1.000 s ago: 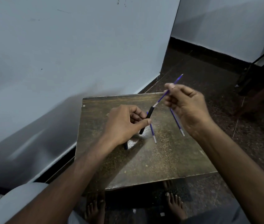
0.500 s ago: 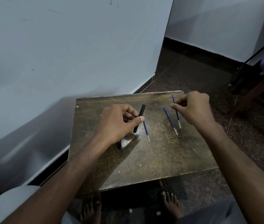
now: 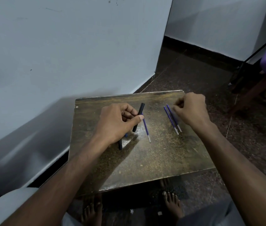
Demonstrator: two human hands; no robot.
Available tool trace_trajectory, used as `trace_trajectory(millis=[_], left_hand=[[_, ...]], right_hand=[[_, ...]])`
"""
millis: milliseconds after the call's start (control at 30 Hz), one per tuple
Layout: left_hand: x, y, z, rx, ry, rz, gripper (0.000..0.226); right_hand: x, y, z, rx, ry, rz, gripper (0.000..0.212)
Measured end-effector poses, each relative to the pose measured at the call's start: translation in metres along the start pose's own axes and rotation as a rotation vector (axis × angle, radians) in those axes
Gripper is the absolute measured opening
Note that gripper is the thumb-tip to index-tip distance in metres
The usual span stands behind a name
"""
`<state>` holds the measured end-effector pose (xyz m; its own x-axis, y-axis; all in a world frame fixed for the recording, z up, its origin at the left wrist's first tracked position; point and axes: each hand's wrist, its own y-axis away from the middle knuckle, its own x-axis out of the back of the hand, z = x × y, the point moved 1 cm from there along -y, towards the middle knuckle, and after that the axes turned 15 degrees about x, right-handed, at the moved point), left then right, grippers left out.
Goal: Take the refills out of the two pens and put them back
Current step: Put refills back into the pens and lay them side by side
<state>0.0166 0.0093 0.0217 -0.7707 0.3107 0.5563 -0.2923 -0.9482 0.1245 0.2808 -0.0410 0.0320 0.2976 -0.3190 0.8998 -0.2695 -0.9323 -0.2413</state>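
Refill (image 3: 174,117) newly laid, slim (blue), beside another (image 3: 171,120)

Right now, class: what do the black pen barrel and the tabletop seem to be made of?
Black pen barrel: likely plastic, matte, uniformly dark, no shine. Tabletop: probably wood, dark brown, worn and speckled, with a glossy patch reflecting light; laminate is possible.

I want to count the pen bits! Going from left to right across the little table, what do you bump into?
Left hand gripping a black pen barrel → a lone blue refill lying on the table → a pair of blue refills side by side → right hand, fingers curled by the pair.
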Motion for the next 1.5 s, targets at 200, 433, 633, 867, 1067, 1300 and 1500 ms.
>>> trace_trajectory(millis=[200,433,633,867,1067,1300,1500], left_hand=[[0.002,-0.002,-0.001,0.008,0.034,0.032,0.017],[0.001,-0.003,-0.002,0.017,-0.008,0.056,0.019],[0.0,-0.003,-0.002,0.013,-0.014,0.058,0.017],[0.0,-0.003,-0.002,0.004,-0.013,0.048,0.017],[-0.001,-0.003,-0.003,0.002,-0.028,0.021,0.018],[0.0,-0.003,-0.003,-0.014,-0.043,0.018,0.019],[-0.002,-0.001,-0.001,-0.021,-0.047,-0.005,0.017]], right_hand=[[-0.011,0.012,-0.045,0.154,-0.08,-0.074,0.018],[-0.04,0.017,-0.067,0.081,-0.062,-0.32,0.04],[-0.046,0.02,-0.083,0.103,0.028,-0.394,0.037],[-0.036,0.012,-0.08,0.07,-0.142,-0.352,0.044],[-0.024,0.006,-0.056,-0.151,-0.687,-0.245,0.032],[-0.017,0.001,-0.057,-0.225,-1.086,-0.059,0.01],[-0.011,-0.001,-0.061,-0.121,-1.128,0.267,0.006]])
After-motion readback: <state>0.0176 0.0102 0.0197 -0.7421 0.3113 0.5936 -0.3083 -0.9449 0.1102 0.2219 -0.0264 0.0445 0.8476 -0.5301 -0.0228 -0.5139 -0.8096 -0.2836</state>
